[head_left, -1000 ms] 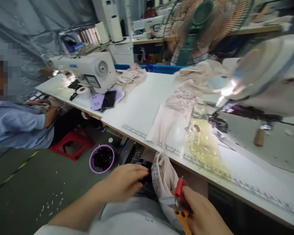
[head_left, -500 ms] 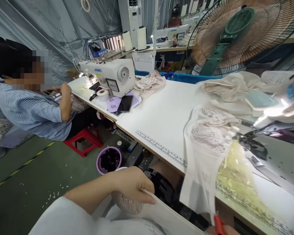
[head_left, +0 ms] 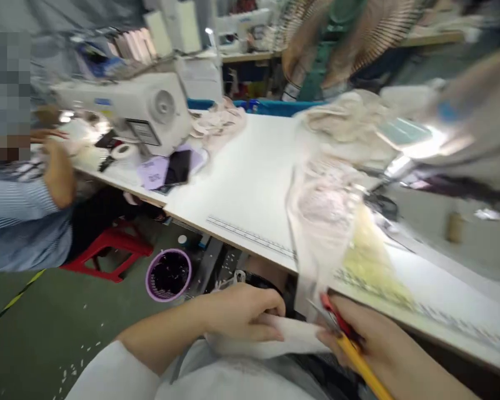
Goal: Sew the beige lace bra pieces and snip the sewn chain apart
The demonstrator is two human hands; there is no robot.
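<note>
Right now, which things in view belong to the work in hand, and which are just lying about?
In hand: left hand gripping the pale fabric strip; right hand holding the red-and-yellow snips beside it; lace garment hanging over the table edge.
Lying about: phone, sewing machine, purple basket, red stool, fan, fabric heap.

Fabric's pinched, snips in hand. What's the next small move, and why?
Probably close the snips on the pale fabric: the left hand pinches it over the lap, and the right hand holds the blade tips right at its end.
</note>
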